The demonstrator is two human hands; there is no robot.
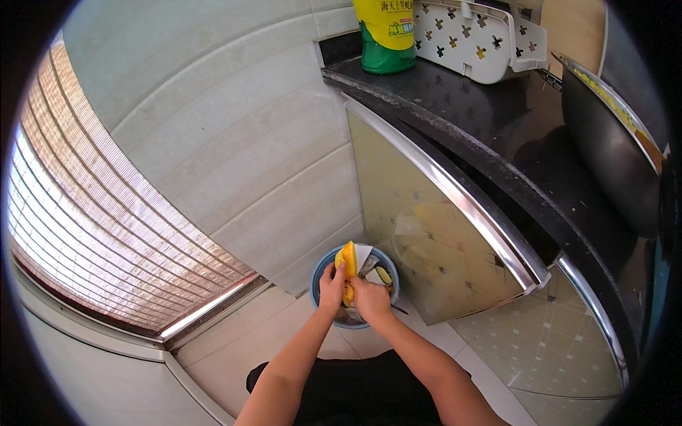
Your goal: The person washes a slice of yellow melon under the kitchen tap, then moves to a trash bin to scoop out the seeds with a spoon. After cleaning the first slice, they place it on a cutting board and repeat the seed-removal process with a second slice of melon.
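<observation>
My left hand grips a yellow-orange wedge of what looks like pumpkin, with stringy flesh at its lower part. The wedge is tilted up over a round blue bin on the floor. Close against the wedge's lower end, my right hand is closed in a fist. A thin dark handle sticks out beside that wrist, apparently from a utensil in the fist; its working end is hidden. Inside the bin lie a green-rimmed pale slice, white paper and other scraps.
A cabinet door with a metal edge stands just right of the bin. Above runs a black countertop, bearing a yellow-and-green bottle, a white plastic basket and a dark pan of yellow-green food. A tiled wall and blind are left.
</observation>
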